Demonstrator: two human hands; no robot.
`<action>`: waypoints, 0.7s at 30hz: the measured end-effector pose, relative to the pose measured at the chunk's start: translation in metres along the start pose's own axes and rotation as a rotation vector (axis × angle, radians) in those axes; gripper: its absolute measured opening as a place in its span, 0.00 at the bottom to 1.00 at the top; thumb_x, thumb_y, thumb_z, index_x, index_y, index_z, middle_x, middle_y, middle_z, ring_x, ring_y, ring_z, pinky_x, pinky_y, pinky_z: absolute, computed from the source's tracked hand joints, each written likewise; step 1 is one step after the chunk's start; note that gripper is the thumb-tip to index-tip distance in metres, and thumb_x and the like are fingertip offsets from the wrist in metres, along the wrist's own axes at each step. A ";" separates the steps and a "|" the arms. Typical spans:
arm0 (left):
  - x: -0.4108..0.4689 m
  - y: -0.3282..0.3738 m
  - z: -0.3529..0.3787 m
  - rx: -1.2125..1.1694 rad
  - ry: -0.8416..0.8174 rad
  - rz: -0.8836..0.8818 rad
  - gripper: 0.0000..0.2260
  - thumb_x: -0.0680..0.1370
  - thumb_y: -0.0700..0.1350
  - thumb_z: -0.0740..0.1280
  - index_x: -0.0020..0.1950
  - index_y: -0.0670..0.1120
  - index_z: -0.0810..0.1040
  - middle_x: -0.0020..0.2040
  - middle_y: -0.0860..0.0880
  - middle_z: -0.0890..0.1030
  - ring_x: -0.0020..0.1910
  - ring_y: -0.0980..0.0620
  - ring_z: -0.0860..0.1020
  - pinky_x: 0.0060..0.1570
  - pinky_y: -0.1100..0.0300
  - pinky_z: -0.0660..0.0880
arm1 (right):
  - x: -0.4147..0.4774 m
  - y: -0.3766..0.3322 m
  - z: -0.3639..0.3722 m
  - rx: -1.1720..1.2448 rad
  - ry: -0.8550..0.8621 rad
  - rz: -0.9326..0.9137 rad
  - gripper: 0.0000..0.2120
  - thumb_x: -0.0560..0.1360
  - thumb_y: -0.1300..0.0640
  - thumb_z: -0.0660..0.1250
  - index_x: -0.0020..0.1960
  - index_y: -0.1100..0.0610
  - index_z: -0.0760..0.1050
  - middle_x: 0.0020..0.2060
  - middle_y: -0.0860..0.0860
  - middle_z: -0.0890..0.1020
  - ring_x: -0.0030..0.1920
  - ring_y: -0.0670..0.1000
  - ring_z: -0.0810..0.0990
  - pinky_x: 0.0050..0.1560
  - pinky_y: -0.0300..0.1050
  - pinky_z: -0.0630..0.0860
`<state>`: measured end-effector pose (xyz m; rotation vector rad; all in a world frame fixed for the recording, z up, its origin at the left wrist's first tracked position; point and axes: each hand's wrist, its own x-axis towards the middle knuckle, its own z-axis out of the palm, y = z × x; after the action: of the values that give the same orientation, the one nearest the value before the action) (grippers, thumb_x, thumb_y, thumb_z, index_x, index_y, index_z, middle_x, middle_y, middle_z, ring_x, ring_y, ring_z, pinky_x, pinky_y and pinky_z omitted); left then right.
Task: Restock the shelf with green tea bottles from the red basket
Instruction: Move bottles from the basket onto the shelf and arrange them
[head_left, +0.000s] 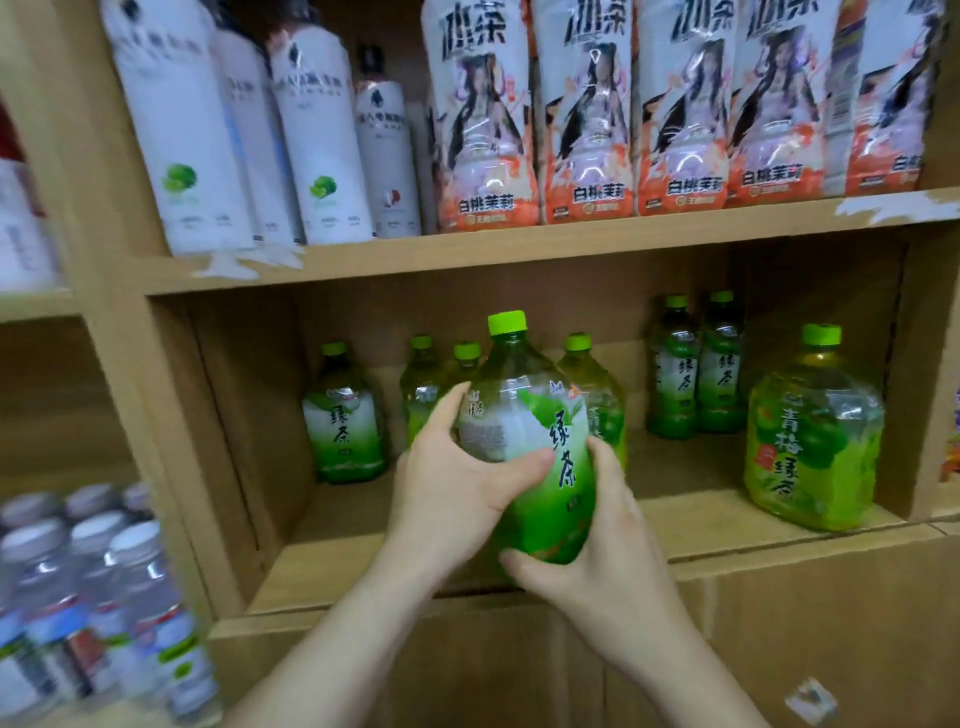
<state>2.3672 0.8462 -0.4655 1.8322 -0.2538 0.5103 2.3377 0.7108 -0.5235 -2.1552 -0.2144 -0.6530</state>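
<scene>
A: Entry, starting at the grip. How do the fingers (448, 402) lie?

B: Left hand (457, 493): fingers curled round the label's left side, thumb pressed across its front. Right hand (608, 551): fingers cupped under the base, thumb up the right side. Both hold one green tea bottle (543, 441), cap up, leaning slightly

A: Position of the bottle?

B: Over the front edge of the shelf (727, 553), left of the middle. The base sits on the right fingers, so I judge it is not set down yet

A: What lies behind it?

B: Smaller green tea bottles (345, 415) along the back edge, some just behind the held one and another pair nearer the right. A larger plum tea bottle (815, 436) stands at the front right corner. The red basket is not in view

A: Step in hand?

B: Placing, by my reading: bottle brought to the shelf, not released

A: Next move calls for?

B: Likely slide it inward onto bare board in front of the back row, draw the right fingers out from under the base, straighten it and turn the label forward. Risk: nudging the small bottles behind
</scene>
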 end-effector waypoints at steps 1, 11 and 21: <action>0.003 -0.006 -0.013 0.059 0.041 0.002 0.40 0.53 0.62 0.79 0.63 0.57 0.73 0.52 0.57 0.83 0.53 0.56 0.81 0.54 0.51 0.78 | 0.006 -0.005 0.013 0.017 -0.026 -0.015 0.57 0.57 0.39 0.75 0.75 0.47 0.45 0.68 0.46 0.67 0.67 0.47 0.67 0.63 0.42 0.69; 0.000 -0.050 -0.091 0.483 0.073 -0.065 0.44 0.64 0.56 0.78 0.72 0.62 0.55 0.58 0.57 0.68 0.55 0.58 0.72 0.53 0.62 0.69 | 0.032 -0.027 0.124 0.314 -0.410 0.035 0.52 0.60 0.58 0.74 0.75 0.42 0.48 0.68 0.44 0.69 0.64 0.48 0.72 0.59 0.44 0.74; 0.001 -0.065 -0.091 1.062 0.023 0.373 0.34 0.72 0.45 0.71 0.75 0.48 0.60 0.65 0.49 0.65 0.63 0.51 0.68 0.56 0.59 0.74 | 0.055 -0.018 0.121 0.257 -0.121 0.019 0.34 0.70 0.63 0.71 0.71 0.44 0.64 0.55 0.48 0.73 0.48 0.47 0.79 0.55 0.45 0.76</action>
<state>2.3753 0.9526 -0.4976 2.8204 -0.3459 1.0587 2.4234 0.8124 -0.5427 -1.9473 -0.3247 -0.4572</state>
